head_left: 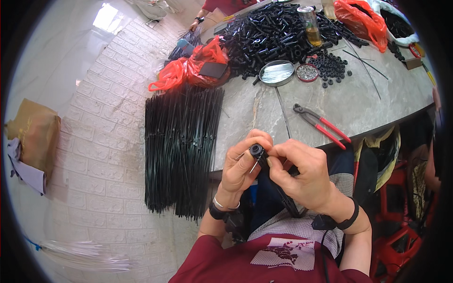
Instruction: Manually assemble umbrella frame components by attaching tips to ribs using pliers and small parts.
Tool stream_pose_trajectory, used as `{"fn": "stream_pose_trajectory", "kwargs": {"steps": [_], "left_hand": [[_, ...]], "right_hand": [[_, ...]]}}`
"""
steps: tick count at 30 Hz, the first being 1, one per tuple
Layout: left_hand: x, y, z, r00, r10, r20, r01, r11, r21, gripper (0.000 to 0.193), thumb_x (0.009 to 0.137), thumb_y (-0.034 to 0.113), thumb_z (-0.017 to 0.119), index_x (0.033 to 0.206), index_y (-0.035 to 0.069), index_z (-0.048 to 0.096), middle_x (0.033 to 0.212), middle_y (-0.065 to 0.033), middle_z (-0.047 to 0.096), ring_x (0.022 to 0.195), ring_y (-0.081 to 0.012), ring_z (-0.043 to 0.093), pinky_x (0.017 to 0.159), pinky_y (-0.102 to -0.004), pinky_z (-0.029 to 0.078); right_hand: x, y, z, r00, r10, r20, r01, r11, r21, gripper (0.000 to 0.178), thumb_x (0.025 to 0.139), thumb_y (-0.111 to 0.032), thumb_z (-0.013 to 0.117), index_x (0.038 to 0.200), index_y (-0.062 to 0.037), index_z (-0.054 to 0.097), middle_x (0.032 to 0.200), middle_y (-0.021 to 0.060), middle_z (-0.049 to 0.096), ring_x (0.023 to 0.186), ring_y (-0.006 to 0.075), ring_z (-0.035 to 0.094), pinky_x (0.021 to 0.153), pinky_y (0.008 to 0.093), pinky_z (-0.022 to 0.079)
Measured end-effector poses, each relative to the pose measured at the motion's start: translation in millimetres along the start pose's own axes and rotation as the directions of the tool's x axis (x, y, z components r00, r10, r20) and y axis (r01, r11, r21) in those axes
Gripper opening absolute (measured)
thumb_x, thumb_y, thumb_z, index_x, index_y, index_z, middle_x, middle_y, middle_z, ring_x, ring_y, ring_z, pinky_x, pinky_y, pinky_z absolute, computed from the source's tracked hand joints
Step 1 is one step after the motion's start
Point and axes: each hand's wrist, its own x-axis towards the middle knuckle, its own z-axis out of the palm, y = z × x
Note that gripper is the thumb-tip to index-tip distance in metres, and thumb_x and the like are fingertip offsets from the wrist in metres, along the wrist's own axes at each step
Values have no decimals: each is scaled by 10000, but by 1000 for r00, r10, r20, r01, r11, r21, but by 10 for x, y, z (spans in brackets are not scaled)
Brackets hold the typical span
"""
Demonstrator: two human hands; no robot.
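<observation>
Tabletop [373, 92] beside white brick-patterned surface [106, 137]

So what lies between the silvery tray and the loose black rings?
A red-rimmed dish lies between the tray and the rings, in the head view.

Brown paper bag [37, 123], lilac cloth [29, 170] against it, and clear container [309, 23] of amber liquid
</observation>
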Motion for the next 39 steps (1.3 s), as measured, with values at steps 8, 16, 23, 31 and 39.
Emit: {"fn": "stream_pose_trajectory", "kwargs": {"steps": [8, 16, 23, 31, 39], "left_hand": [[7, -55, -21, 999, 44, 0, -44, 999, -14, 355, 906, 291, 641, 1061, -28, 635, 979, -81, 489, 895, -196, 469, 800, -320, 410], [-18, -65, 42, 996, 66, -57, -65, 998, 17, 317, 936, 170, 609, 1180, -33, 613, 1073, -81, 551, 927, -130, 539, 801, -235, 443], [73, 91, -13, 991, 122, 54, -133, 881, 454, 324, 889, 77, 654, 1198, -14, 620, 1076, -63, 590, 930, -104, 557, 776, -214, 454], [203, 106, -27, 984, 112, 138, -159, 903, 400, 440, 821, 40, 715, 1240, -11, 591, 1098, -85, 583, 972, -137, 583, 849, -263, 492], [179, 149, 42, 989, 119, 82, -142, 903, 406, 419, 776, 54, 753, 1168, -32, 635, 1062, -81, 611, 967, -146, 586, 854, -257, 473]], "right_hand": [[-19, -15, 27, 999, 19, -34, -18, 1000, 23, 103, 774, 1, 677, 859, 4, 620, 732, 88, 616, 622, 184, 663, 556, 269, 515], [-28, 19, -12, 997, 43, -57, -42, 999, 5, 80, 793, 2, 661, 863, 13, 622, 733, 92, 617, 623, 187, 659, 565, 281, 512], [9, 86, -86, 981, 191, 10, -191, 981, 26, 88, 798, -20, 658, 875, 15, 628, 696, 63, 607, 564, 97, 565, 511, 219, 432], [67, 139, -178, 879, 440, 182, -477, 815, 330, 131, 910, -73, 594, 966, 40, 628, 751, 3, 625, 641, 28, 565, 537, 171, 444], [61, 143, -160, 880, 441, 175, -474, 823, 314, 143, 918, -93, 591, 990, 25, 628, 739, -8, 609, 619, 20, 549, 516, 171, 435]]}}
